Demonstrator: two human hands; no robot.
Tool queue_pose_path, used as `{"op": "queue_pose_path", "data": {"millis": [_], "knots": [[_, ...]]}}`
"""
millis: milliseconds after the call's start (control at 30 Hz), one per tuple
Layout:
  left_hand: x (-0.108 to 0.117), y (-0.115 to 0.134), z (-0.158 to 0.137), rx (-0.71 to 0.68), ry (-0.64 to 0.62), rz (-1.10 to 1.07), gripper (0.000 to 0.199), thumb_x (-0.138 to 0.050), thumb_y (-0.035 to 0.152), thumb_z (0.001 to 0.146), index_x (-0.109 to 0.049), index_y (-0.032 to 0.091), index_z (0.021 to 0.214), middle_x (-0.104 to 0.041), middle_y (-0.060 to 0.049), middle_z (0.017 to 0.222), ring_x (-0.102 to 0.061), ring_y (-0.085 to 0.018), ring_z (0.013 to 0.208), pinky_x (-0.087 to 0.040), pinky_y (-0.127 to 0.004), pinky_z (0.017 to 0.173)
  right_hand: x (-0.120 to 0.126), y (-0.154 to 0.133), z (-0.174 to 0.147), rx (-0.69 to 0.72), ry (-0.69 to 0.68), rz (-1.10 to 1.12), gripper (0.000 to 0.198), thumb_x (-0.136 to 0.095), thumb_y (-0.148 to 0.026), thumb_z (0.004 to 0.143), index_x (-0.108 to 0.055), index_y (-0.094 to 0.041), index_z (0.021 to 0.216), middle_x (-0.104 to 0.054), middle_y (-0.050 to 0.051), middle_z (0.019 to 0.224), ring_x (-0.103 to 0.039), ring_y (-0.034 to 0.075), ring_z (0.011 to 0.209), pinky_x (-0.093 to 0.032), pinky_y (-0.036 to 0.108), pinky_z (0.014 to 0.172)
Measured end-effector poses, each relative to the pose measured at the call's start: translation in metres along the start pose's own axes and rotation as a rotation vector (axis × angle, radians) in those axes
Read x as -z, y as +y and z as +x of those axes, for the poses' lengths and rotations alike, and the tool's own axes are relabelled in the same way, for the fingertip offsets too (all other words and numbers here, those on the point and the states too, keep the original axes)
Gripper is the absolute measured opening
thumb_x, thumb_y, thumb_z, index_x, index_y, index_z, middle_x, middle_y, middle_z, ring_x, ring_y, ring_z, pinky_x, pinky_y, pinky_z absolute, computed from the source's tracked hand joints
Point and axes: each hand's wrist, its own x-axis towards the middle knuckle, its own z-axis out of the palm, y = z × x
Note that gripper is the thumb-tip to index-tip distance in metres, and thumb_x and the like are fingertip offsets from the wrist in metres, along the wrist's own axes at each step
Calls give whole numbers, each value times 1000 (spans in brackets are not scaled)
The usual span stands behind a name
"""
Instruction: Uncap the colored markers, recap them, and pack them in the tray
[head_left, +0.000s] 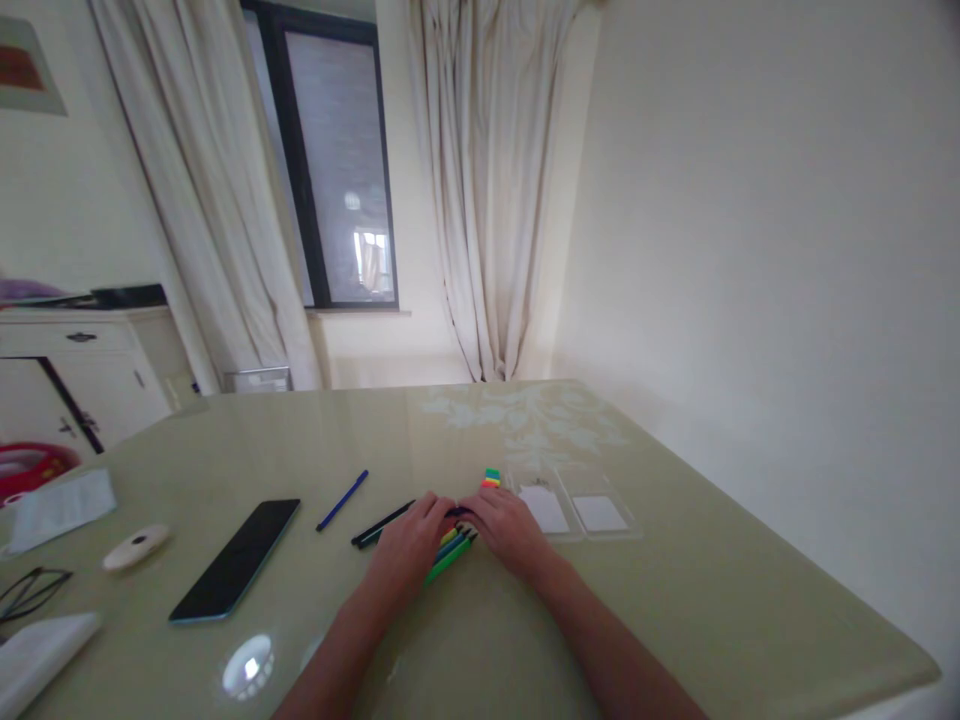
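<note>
My left hand [418, 535] and my right hand [504, 525] meet over the middle of the table. The fingers of both are closed around a dark pen [459, 511], mostly covered by them. Beneath the hands lies a bunch of coloured pens, with a green pen [452, 558] at the near side; blue and yellow ones show beside it. Black pens [379, 527] stick out to the left of my left hand. Just beyond my right hand is a small stack of coloured strips [491, 478]. An opened clear plastic case [636, 533] with white inserts lies right of it.
A blue pen [342, 500] lies apart on the left, near a dark phone [236, 560]. Farther left are a white oval object [136, 548], a face mask [64, 512], glasses [34, 592] and a white block-like object [45, 655]. The table's right edge runs along the wall.
</note>
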Motion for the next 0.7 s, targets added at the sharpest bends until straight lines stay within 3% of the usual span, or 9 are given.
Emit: {"op": "queue_pose_path", "data": {"millis": [100, 200, 700], "knots": [[5, 1, -3, -55, -11, -39, 24, -43, 30, 106, -65, 24, 112, -70, -4, 106, -68, -20, 98, -50, -28, 84, 0, 1, 0, 58, 6, -20, 15, -62, -31, 99, -71, -21, 107, -73, 5, 96, -67, 21, 94, -50, 31, 87], [10, 0, -4, -78, -28, -44, 28, -41, 33, 107, -67, 26, 113, -71, -3, 104, -69, -19, 94, -49, -28, 79, -2, 2, 0, 96, 3, -33, 15, -64, -31, 98, -71, -20, 106, -74, 5, 95, -67, 21, 92, -49, 31, 86], [17, 5, -3, -27, -64, -52, 32, -37, 38, 107, -67, 28, 106, -76, -1, 99, -73, -19, 94, -45, -25, 71, -10, 3, -3, 140, 16, -39, 15, -61, -29, 101, -72, -19, 101, -73, 5, 89, -67, 17, 84, -49, 26, 77]]}}
